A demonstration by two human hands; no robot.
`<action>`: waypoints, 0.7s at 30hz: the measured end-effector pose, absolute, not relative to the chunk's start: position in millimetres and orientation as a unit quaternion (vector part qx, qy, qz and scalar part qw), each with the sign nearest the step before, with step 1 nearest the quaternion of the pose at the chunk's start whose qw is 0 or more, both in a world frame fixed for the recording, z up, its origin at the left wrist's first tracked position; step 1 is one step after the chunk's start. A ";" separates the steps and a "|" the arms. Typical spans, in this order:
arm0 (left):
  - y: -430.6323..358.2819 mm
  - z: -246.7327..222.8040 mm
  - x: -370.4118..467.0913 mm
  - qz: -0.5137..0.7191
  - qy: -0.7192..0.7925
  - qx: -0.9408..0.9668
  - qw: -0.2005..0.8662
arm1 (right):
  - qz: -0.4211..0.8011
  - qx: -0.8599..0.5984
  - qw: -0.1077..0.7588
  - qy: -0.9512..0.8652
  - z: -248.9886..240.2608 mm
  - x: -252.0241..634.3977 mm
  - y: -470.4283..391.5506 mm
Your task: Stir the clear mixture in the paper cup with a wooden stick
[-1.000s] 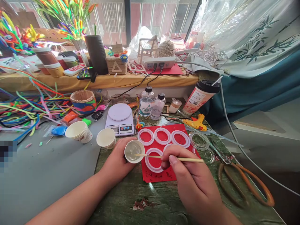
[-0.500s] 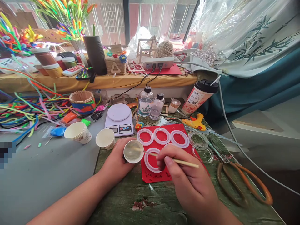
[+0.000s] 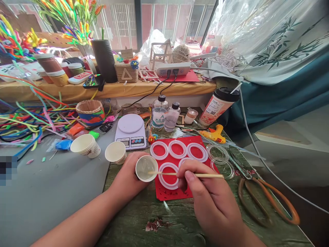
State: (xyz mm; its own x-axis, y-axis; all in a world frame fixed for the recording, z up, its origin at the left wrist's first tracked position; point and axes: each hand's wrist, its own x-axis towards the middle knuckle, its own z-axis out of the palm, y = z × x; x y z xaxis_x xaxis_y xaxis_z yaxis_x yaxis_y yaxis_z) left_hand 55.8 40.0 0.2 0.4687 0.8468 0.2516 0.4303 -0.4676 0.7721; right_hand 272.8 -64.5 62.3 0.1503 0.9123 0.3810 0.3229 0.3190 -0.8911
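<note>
My left hand (image 3: 131, 175) is wrapped round a paper cup (image 3: 146, 168) that holds a clear liquid. Between the thumb and fingers of my right hand (image 3: 208, 192) is a thin wooden stick (image 3: 167, 174), its left end inside the cup. Just beyond both hands lies a red sheet (image 3: 164, 195) bearing several white ring moulds (image 3: 177, 149); one mould is partly hidden behind my right hand. Another paper cup (image 3: 115, 152) stands left of my left hand, near a white kitchen scale (image 3: 131, 130).
Behind the moulds stand two clear bottles with black caps (image 3: 159, 115). A yellow glue gun (image 3: 216, 133), clear rings (image 3: 223, 168) and large scissors (image 3: 257, 192) lie to the right, by a tall drink cup (image 3: 216, 108). Stacked paper cups (image 3: 86, 145) and pipe cleaners (image 3: 23, 120) are at left.
My right hand has shifted slightly right and down with the stick, which now lies more level, its tip lower in the cup. The cup and my left hand stay nearly where they were.
</note>
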 end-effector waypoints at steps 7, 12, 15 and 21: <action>39.5 2.4 56.8 0.318 0.411 0.774 0.363 | 0.270 -0.512 0.554 -0.598 65.6 270.0 -66.2; 39.1 5.7 59.3 0.309 0.419 0.758 0.394 | 0.292 -0.528 0.561 -0.567 60.6 270.8 -66.4; 38.8 6.0 59.5 0.314 0.424 0.752 0.394 | 0.306 -0.534 0.570 -0.545 60.1 272.2 -62.7; 37.2 4.6 57.7 0.312 0.433 0.744 0.403 | 0.338 -0.522 0.634 -0.459 60.0 275.8 -51.7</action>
